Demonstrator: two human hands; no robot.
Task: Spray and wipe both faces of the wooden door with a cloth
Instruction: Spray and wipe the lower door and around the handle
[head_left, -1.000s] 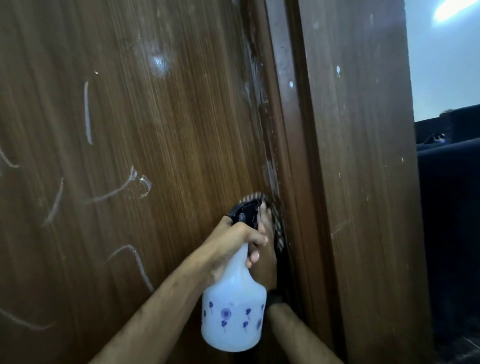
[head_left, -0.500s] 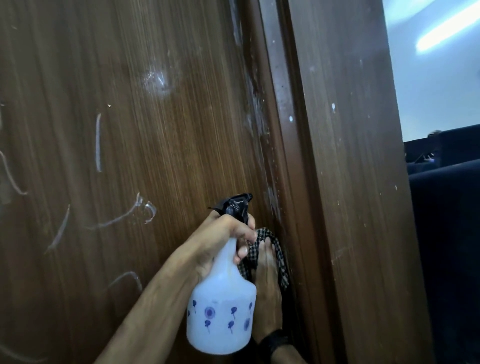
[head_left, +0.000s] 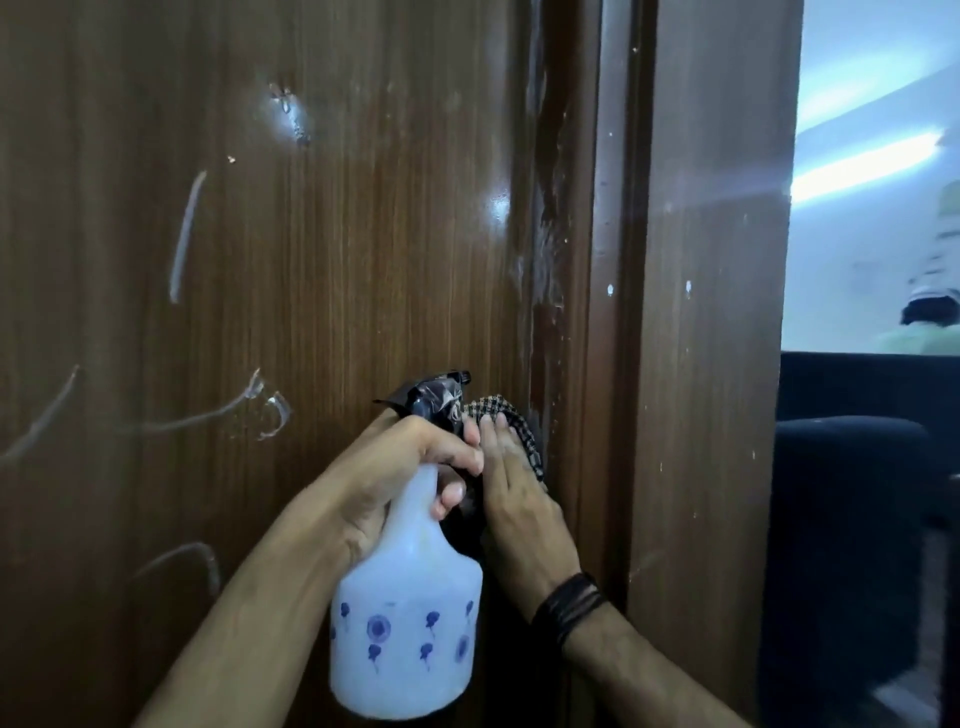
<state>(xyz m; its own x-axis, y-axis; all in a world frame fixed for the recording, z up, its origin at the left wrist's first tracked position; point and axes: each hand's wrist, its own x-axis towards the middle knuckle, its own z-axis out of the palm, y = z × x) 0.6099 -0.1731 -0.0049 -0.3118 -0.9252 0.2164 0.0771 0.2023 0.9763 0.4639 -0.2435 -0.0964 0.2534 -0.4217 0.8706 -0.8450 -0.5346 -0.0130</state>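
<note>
**Door face being wiped along its right edge, sprayer held ready**

Door (head_left: 311, 260) cleaning sits in the wiping step, judging by how the hands lie. Nearest the camera, the left hand (head_left: 400, 467) has its fingers curled round the neck of the white spray bottle (head_left: 410, 613), blue flower prints on its belly, the black trigger head (head_left: 431, 400) pointing toward the wood. Just beside it, the right hand (head_left: 511, 483), a dark band (head_left: 569, 605) at the wrist, lies with straight fingers flat on the checked cloth (head_left: 519, 421), pressing it against the wood close to the right edge. Beyond the hands the brown panel fills the view, upright and near; pale scratch-like marks (head_left: 184, 234) cross its left part, and whitish smears run down the edge strip (head_left: 545, 234) above the cloth. Farther right stands the frame (head_left: 717, 312), then a lit room behind.

Much seems left: the smears above call for an upward stroke with firm pressure, perhaps a fresh spray first, and the other face is not visible
</note>
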